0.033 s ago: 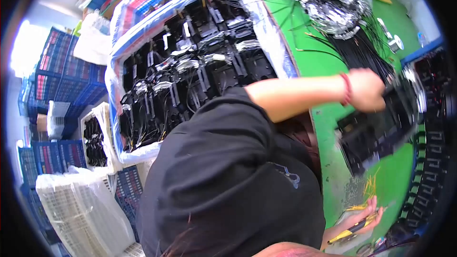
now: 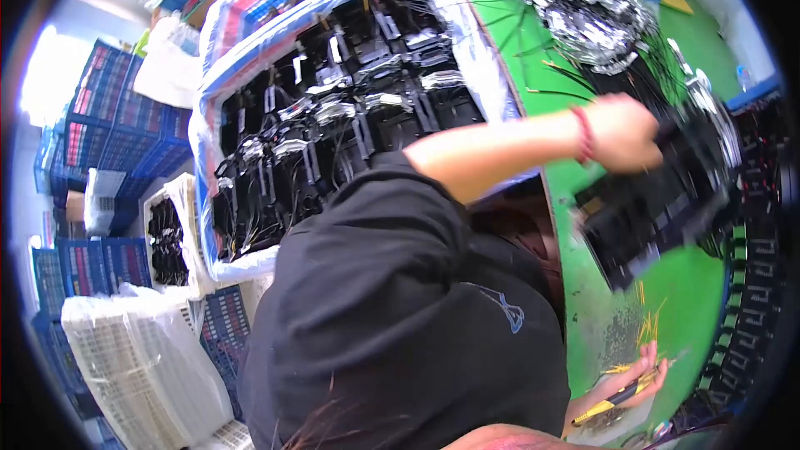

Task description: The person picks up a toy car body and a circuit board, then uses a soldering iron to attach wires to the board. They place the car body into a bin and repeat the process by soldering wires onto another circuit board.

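My left hand, a red band at its wrist, grips the upper edge of a black plastic housing. The housing is tilted and blurred by motion above the green tabletop, with silvery strips and cables along its far edge. Lower in the picture, my right hand is wrapped round a slim yellow-and-black tool with a thin tip; its exact kind does not show. Thin yellow strips, like cable ties, lie beside that hand.
A bundle of black cables with silvery ends lies on the green table at the top. To the left stands a plastic-lined crate of black housings. Stacked blue crates rise farther left. Black parts line a rack at the right.
My left hand has shifted slightly left and upward, carrying the black housing with it. My right hand stays nearly in place with the tool.
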A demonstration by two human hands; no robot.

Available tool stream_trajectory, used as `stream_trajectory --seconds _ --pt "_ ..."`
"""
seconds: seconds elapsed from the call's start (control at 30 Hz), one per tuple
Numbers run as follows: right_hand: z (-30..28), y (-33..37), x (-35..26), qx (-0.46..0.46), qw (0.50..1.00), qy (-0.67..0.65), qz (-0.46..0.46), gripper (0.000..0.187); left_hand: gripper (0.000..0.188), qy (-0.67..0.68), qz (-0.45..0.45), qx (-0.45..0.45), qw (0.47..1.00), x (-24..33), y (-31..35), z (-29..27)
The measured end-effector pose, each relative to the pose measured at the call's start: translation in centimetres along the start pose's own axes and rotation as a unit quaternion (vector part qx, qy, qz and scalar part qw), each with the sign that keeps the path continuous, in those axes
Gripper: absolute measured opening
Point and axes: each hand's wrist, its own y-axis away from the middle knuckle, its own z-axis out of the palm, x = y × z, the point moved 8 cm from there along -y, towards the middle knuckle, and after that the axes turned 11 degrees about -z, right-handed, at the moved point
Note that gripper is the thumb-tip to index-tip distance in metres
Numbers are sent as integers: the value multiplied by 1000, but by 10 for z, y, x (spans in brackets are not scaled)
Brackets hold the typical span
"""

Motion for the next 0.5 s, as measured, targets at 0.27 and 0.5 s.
stream_trajectory --seconds 0.27,0.5 --pt "54 12 -13 -63 994 -51 77 31 35 -418 -238 143 865 -294 150 -243" --pt "80 17 -25 -116 988 -44 95 32 25 -552 -421 -19 720 -471 227 -298"
